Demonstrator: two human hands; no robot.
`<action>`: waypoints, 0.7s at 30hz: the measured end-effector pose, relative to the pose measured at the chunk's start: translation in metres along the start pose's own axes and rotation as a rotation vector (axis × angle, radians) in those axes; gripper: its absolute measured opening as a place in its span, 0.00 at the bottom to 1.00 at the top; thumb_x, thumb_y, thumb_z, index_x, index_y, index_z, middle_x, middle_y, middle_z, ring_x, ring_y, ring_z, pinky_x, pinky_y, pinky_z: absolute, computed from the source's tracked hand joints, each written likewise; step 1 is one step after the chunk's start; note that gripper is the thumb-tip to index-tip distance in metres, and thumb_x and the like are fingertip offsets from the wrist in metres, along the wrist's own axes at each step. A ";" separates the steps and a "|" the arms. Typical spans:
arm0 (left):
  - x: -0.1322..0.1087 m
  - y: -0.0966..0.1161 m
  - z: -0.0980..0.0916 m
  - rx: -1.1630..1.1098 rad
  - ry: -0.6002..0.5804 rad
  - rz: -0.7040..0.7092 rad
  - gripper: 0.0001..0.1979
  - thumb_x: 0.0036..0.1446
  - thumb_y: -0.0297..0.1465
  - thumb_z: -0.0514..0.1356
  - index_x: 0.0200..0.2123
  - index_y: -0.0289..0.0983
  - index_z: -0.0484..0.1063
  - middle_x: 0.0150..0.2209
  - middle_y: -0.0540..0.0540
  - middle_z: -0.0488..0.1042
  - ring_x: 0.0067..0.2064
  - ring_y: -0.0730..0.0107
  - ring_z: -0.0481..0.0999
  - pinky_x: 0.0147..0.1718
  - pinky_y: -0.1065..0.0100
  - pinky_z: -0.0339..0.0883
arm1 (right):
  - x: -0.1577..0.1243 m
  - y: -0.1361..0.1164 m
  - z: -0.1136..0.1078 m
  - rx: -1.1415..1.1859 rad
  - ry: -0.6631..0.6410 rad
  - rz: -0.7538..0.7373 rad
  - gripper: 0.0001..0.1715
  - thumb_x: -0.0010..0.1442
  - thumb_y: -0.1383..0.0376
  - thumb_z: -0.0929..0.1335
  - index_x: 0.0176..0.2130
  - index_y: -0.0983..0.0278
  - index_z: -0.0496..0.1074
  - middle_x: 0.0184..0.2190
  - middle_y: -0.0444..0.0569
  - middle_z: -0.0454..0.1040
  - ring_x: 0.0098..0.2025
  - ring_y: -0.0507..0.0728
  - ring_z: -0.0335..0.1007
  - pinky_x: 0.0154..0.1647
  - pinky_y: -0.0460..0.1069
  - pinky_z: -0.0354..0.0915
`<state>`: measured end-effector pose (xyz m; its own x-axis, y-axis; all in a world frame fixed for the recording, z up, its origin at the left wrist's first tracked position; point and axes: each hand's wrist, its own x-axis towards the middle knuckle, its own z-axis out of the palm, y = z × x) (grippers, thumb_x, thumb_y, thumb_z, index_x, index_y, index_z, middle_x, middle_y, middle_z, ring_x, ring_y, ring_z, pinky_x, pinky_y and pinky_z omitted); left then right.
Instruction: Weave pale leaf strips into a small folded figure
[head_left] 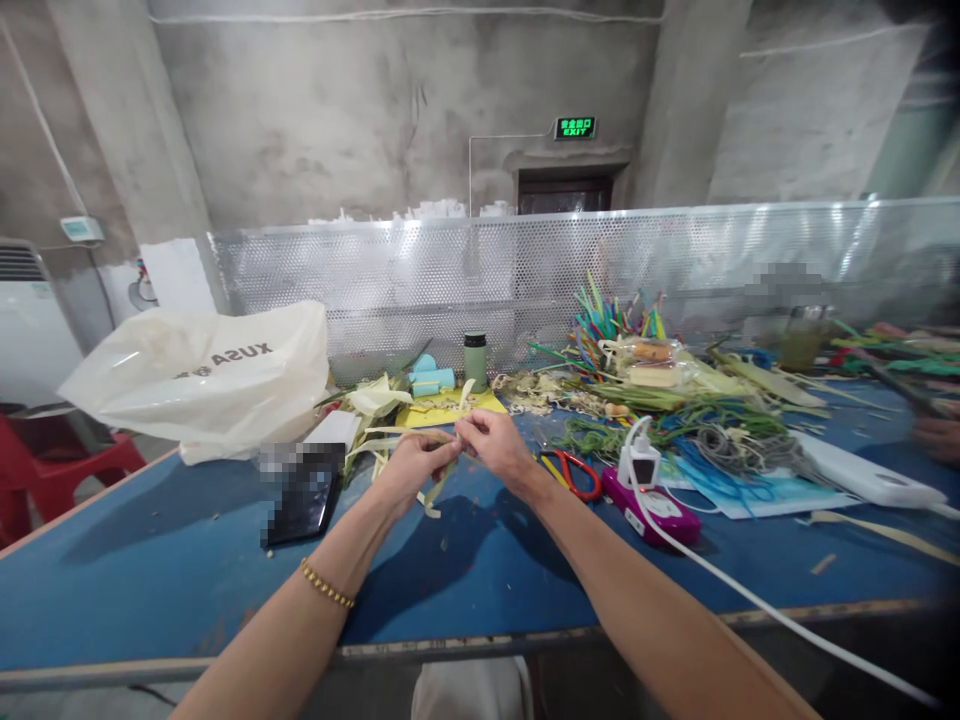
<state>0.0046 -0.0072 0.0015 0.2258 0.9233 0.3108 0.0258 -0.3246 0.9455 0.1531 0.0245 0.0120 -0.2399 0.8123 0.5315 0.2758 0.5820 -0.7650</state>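
My left hand (pixel 424 462) and my right hand (pixel 491 443) meet above the middle of the table, thumbs and fingertips pinched close together. Between them runs a pale, flat strip of plant fibre, perhaps husk (pixel 433 500); one end hangs below the left hand and another piece sticks up past the right fingertips. The exact grip point is hidden by the fingers. Just right of my right hand lie scissors with red handles (pixel 589 480). A dark phone (pixel 304 497) lies left of my left hand. Behind the hands is a yellow sheet (pixel 450 408) with scraps on it.
A purple power strip (pixel 660 515) with a white charger (pixel 641 462) and cable stands at right. Cords (pixel 739 450), coloured stems (pixel 615 320) and a white power bank (pixel 862 468) lie beyond. A green bottle (pixel 475 360) stands behind; a large white bag (pixel 217 370) sits left. Another person's hand (pixel 937 438) shows far right.
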 end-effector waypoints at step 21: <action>0.002 -0.007 -0.001 -0.038 0.082 -0.024 0.13 0.45 0.37 0.65 0.21 0.33 0.69 0.16 0.53 0.61 0.18 0.80 0.56 0.19 0.72 0.46 | 0.001 0.002 0.002 -0.100 -0.001 -0.075 0.15 0.55 0.60 0.66 0.21 0.64 0.65 0.16 0.40 0.62 0.21 0.49 0.54 0.23 0.45 0.51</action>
<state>0.0044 -0.0030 -0.0041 0.1453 0.9448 0.2937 -0.0076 -0.2958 0.9552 0.1515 0.0265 0.0103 -0.2639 0.7667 0.5853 0.3484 0.6416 -0.6834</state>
